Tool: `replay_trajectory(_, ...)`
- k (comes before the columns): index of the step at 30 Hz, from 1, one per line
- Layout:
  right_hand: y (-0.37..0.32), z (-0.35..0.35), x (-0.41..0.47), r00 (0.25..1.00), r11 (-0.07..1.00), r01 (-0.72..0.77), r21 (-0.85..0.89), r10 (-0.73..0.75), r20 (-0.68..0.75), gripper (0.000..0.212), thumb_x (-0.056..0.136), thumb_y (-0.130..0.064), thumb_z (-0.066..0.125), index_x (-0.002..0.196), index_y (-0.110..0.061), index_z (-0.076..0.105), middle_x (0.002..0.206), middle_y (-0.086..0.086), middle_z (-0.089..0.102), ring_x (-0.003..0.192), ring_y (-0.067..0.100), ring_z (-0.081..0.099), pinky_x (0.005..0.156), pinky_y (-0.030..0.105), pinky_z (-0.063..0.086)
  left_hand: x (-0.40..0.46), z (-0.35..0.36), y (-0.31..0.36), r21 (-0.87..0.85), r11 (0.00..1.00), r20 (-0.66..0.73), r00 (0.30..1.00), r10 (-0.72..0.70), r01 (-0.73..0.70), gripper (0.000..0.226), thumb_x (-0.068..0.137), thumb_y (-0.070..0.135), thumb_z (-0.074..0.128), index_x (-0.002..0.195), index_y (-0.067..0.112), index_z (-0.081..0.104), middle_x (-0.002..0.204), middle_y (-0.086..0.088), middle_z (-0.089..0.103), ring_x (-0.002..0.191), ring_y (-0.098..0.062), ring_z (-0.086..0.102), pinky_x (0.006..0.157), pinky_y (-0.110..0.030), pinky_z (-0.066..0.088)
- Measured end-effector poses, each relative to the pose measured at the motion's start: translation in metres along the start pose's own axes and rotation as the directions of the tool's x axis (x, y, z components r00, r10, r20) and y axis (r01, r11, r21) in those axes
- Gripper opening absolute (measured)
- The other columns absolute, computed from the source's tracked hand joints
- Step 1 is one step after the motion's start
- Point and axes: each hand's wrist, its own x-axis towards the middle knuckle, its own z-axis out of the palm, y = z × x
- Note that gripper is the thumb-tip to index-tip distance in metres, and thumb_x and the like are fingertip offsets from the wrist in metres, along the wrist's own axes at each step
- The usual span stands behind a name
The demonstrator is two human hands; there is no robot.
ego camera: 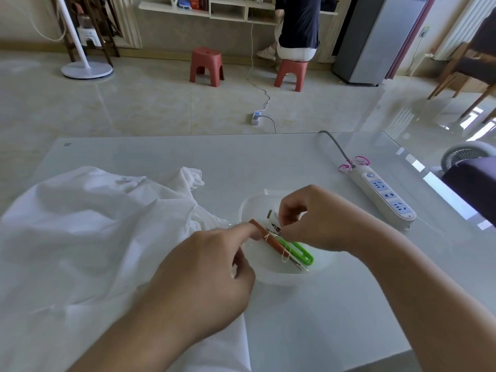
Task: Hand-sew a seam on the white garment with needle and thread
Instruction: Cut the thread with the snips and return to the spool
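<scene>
While both hands hover over a white tray (249, 208) at the middle of the bench (188, 157), the left hand (209, 275) has its index finger stretched out, tip resting on a brown card (261, 231) that looks wound with pale thread (285, 257), other fingers curled under with nothing in them as far as I can see. Right hand (319, 218) is just beside it, fingers curled in a pinch at the card's far end, on the thread or something tiny, can't tell which. No needle I can make out, too small. Green snips (302, 252) lie in the tray right beside the card, toward the near right.

White garment (88, 226) is crumpled on the left half of the bench, its edge running under the left wrist and touching the tray's left side. Power strip (386, 196) sits well off to the right. Far back on the floor there's two red stools (206, 66), a person sitting on the right one
</scene>
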Motion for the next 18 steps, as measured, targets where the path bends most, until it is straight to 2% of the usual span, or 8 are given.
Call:
replay_trajectory(2, 0.007, -0.008, -0.008, 0.999, 0.99, -0.031, 0.134, 0.034, -0.018, 0.004, 0.08, -0.018, 0.073, 0.077, -0.02, 0.072, 0.088, 0.001, 0.074, 0.073, 0.019, 0.061, 0.068, 0.031, 0.047, 0.008, -0.004, 0.004, 0.02, 1.0, -0.081, 0.997, 0.009, -0.008, 0.033, 0.095, 0.029, 0.057, 0.12, 0.05, 0.057, 0.086, 0.017, 0.063, 0.085, -0.007, 0.062, 0.073, -0.032, 0.056)
replay_trajectory(3, 0.011, -0.01, -0.011, 0.998, 0.982, -0.047, 0.184, 0.052, -0.024, 0.005, 0.081, -0.015, 0.073, 0.078, -0.019, 0.072, 0.085, 0.002, 0.073, 0.068, 0.017, 0.057, 0.066, 0.031, 0.046, 0.015, -0.005, 0.007, 0.044, 0.999, -0.137, 0.99, 0.03, -0.024, 0.027, 0.096, 0.028, 0.058, 0.116, 0.044, 0.061, 0.085, 0.017, 0.059, 0.083, -0.008, 0.061, 0.071, -0.033, 0.055)
replay_trajectory(5, 0.017, -0.015, -0.014, 0.995, 0.963, -0.072, 0.258, 0.086, -0.044, 0.009, 0.081, -0.011, 0.073, 0.075, -0.016, 0.072, 0.065, 0.0, 0.065, 0.058, 0.013, 0.05, 0.061, 0.029, 0.041, 0.035, -0.004, 0.012, 0.092, 0.994, -0.193, 0.979, 0.071, -0.054, 0.017, 0.099, 0.026, 0.058, 0.11, 0.037, 0.066, 0.088, 0.016, 0.057, 0.081, -0.009, 0.059, 0.07, -0.032, 0.054)
replay_trajectory(7, 0.024, -0.019, -0.015, 0.99, 0.932, -0.082, 0.353, 0.117, -0.078, 0.013, 0.08, -0.003, 0.072, 0.071, -0.012, 0.07, 0.055, -0.001, 0.057, 0.054, 0.016, 0.048, 0.06, 0.032, 0.04, 0.058, 0.001, 0.017, 0.114, 0.991, -0.161, 0.983, 0.087, -0.069, 0.014, 0.103, 0.024, 0.058, 0.109, 0.032, 0.068, 0.096, 0.013, 0.063, 0.085, -0.012, 0.06, 0.075, -0.034, 0.055)
replay_trajectory(10, 0.034, -0.024, -0.016, 0.979, 0.89, -0.063, 0.452, 0.144, -0.146, 0.015, 0.078, 0.002, 0.071, 0.069, -0.01, 0.069, 0.055, 0.004, 0.058, 0.056, 0.02, 0.051, 0.062, 0.034, 0.043, 0.087, 0.014, 0.025, 0.179, 0.979, -0.058, 0.993, 0.107, -0.096, 0.022, 0.101, 0.018, 0.062, 0.116, 0.032, 0.071, 0.107, 0.007, 0.071, 0.094, -0.018, 0.066, 0.084, -0.038, 0.058)
replay_trajectory(14, 0.043, -0.026, -0.017, 0.97, 0.873, -0.054, 0.485, 0.162, -0.183, 0.013, 0.078, -0.002, 0.071, 0.069, -0.012, 0.07, 0.061, 0.01, 0.068, 0.058, 0.022, 0.055, 0.061, 0.036, 0.045, 0.104, 0.037, 0.031, 0.347, 0.922, 0.087, 0.984, 0.152, -0.173, 0.029, 0.095, 0.013, 0.064, 0.117, 0.031, 0.07, 0.111, 0.003, 0.07, 0.099, -0.025, 0.066, 0.08, -0.036, 0.055)
replay_trajectory(16, 0.046, -0.027, -0.018, 0.965, 0.87, -0.05, 0.491, 0.168, -0.199, 0.011, 0.078, -0.004, 0.071, 0.07, -0.012, 0.07, 0.062, 0.01, 0.07, 0.058, 0.023, 0.055, 0.062, 0.038, 0.046, 0.107, 0.045, 0.032, 0.428, 0.875, 0.105, 0.974, 0.2, -0.226, 0.024, 0.094, 0.012, 0.061, 0.112, 0.026, 0.068, 0.111, 0.003, 0.066, 0.103, -0.026, 0.063, 0.079, -0.036, 0.052)
replay_trajectory(18, 0.048, -0.027, -0.018, 0.96, 0.863, -0.05, 0.502, 0.181, -0.214, 0.011, 0.078, -0.003, 0.071, 0.07, -0.012, 0.07, 0.061, 0.009, 0.07, 0.058, 0.023, 0.055, 0.061, 0.038, 0.047, 0.109, 0.05, 0.032, 0.478, 0.838, 0.117, 0.965, 0.235, -0.262, 0.02, 0.096, 0.014, 0.061, 0.113, 0.025, 0.066, 0.111, 0.003, 0.061, 0.109, -0.024, 0.057, 0.079, -0.032, 0.042)
